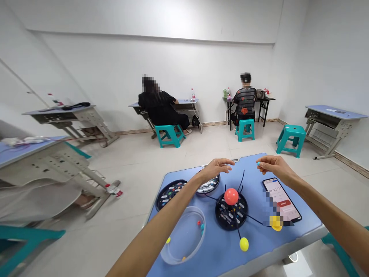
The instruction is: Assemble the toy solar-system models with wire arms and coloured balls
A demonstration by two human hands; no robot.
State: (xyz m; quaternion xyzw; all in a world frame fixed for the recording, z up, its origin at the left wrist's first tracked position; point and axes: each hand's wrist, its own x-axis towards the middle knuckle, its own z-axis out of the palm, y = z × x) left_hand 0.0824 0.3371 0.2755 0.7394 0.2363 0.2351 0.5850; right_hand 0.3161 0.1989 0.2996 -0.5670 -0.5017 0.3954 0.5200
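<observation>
In front of the black base [225, 216], a yellow ball [244, 244] and ringed ball [276, 223] already tip two rods [237, 227]; left of it, a tray [184, 232] holds loose beads [202, 227]. Above the base sits a red ball [231, 196], other rods [242, 179] bare. Beyond it, the left hand [217, 169] hovers empty, loosely spread, and the right hand [274, 167] pinches a blue bead [258, 164].

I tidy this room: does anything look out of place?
A red-capped bottle is down by the near-left desk's foot, apparently on the floor; odd, since the other bottles are up on tabletops.
</observation>
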